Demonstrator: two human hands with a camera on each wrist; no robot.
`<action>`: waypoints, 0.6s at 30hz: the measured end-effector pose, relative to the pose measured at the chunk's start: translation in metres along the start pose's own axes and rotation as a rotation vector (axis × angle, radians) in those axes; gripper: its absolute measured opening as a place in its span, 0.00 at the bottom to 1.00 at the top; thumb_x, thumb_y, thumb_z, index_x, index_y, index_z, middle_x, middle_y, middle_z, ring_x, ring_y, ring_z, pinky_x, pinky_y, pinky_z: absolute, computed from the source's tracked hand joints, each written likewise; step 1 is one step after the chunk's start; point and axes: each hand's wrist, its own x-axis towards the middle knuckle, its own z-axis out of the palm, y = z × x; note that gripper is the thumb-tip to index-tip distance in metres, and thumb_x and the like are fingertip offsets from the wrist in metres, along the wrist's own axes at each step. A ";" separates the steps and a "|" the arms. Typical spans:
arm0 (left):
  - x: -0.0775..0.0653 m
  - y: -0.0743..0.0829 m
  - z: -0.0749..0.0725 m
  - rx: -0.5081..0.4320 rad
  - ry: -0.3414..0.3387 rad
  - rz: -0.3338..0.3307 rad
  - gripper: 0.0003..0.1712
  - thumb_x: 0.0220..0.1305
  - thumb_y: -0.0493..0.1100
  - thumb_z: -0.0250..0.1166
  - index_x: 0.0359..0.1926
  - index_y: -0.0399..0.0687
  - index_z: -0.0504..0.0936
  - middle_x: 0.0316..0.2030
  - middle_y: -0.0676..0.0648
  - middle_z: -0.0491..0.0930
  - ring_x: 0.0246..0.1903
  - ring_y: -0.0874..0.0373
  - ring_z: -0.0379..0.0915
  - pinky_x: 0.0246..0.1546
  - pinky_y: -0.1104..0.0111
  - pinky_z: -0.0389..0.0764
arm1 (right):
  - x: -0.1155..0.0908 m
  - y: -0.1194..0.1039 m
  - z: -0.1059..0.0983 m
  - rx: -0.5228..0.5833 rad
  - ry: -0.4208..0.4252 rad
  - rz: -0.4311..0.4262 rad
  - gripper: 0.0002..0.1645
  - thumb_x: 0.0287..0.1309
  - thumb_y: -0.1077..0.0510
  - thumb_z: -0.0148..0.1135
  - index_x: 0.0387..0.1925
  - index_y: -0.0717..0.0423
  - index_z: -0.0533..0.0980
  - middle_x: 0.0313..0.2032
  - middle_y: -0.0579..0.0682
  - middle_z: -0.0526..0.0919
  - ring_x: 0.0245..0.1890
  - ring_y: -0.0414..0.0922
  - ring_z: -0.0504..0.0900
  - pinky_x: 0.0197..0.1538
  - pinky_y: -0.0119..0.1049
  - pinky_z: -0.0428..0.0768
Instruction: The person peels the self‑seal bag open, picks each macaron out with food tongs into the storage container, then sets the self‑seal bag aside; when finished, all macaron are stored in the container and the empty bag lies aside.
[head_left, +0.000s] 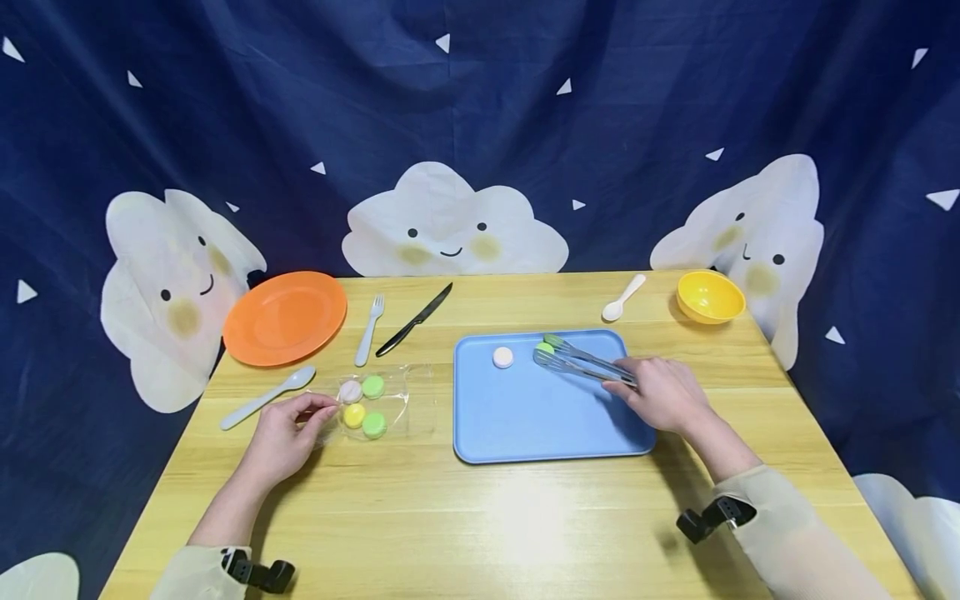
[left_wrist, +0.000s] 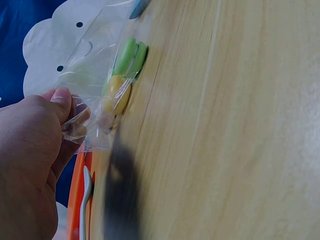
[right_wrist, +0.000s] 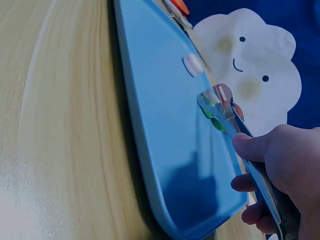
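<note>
My left hand [head_left: 283, 437] pinches the edge of a clear plastic bag [head_left: 420, 400] between thumb and fingertips. Inside it are several macarons: a pale pink one, a yellow macaron [head_left: 354, 415] and green ones [head_left: 372, 386]. Metal tongs [head_left: 588, 365] are in my right hand [head_left: 663, 393], thumb on one arm and fingers on the other. Their tips are around a green macaron [head_left: 545, 348] at the back of the blue tray [head_left: 525, 433]. A pale pink macaron [head_left: 502, 357] sits on the tray, left of the tongs.
Behind my left hand lie an orange plate [head_left: 285, 319], a grey spoon [head_left: 270, 397], a grey fork [head_left: 370, 330] and a black knife [head_left: 415, 320]. A white spoon [head_left: 623, 298] and a yellow bowl [head_left: 710, 297] stand at the back right, before a dark blue curtain [head_left: 480, 108].
</note>
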 end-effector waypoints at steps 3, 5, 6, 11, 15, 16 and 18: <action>0.000 0.000 0.000 0.003 0.000 0.000 0.10 0.62 0.26 0.75 0.40 0.43 0.89 0.36 0.51 0.89 0.38 0.57 0.86 0.42 0.84 0.80 | 0.000 0.001 0.000 0.012 -0.011 0.010 0.21 0.70 0.40 0.68 0.44 0.53 0.84 0.26 0.48 0.81 0.26 0.49 0.80 0.27 0.52 0.76; 0.000 0.000 0.000 0.002 -0.001 0.001 0.10 0.62 0.25 0.75 0.40 0.42 0.89 0.36 0.51 0.89 0.38 0.57 0.86 0.42 0.84 0.79 | 0.000 0.000 0.000 0.025 -0.012 0.016 0.20 0.69 0.39 0.68 0.40 0.51 0.82 0.23 0.46 0.77 0.24 0.48 0.77 0.25 0.50 0.74; 0.000 0.000 0.000 0.000 -0.002 0.001 0.10 0.62 0.25 0.75 0.40 0.42 0.89 0.36 0.51 0.89 0.38 0.57 0.86 0.42 0.85 0.79 | 0.000 0.000 0.000 0.031 -0.012 0.017 0.20 0.70 0.38 0.68 0.38 0.50 0.80 0.22 0.45 0.74 0.23 0.47 0.76 0.25 0.49 0.73; 0.001 0.001 0.000 -0.004 -0.004 0.001 0.10 0.62 0.25 0.74 0.40 0.42 0.89 0.36 0.50 0.89 0.38 0.55 0.86 0.42 0.85 0.79 | 0.002 -0.006 -0.003 0.044 -0.006 0.002 0.21 0.70 0.36 0.67 0.34 0.47 0.76 0.19 0.43 0.68 0.22 0.46 0.71 0.23 0.44 0.68; 0.001 0.001 0.000 0.001 -0.004 0.000 0.10 0.62 0.25 0.74 0.40 0.41 0.89 0.36 0.49 0.89 0.37 0.54 0.86 0.42 0.84 0.79 | 0.003 -0.016 -0.006 0.029 0.011 -0.047 0.20 0.69 0.37 0.68 0.38 0.49 0.79 0.19 0.42 0.69 0.22 0.45 0.72 0.23 0.44 0.68; 0.001 0.001 0.000 0.002 -0.005 -0.001 0.10 0.62 0.25 0.74 0.40 0.41 0.89 0.36 0.49 0.89 0.38 0.54 0.86 0.42 0.84 0.79 | 0.004 -0.019 -0.006 0.023 0.017 -0.063 0.21 0.68 0.37 0.69 0.40 0.50 0.80 0.20 0.41 0.70 0.22 0.45 0.72 0.23 0.44 0.69; 0.000 0.001 0.000 0.001 -0.006 -0.004 0.09 0.62 0.25 0.74 0.40 0.41 0.89 0.36 0.49 0.89 0.38 0.54 0.86 0.42 0.84 0.80 | 0.005 -0.027 -0.005 0.022 0.021 -0.091 0.21 0.68 0.38 0.69 0.41 0.51 0.81 0.21 0.40 0.73 0.22 0.43 0.74 0.23 0.44 0.70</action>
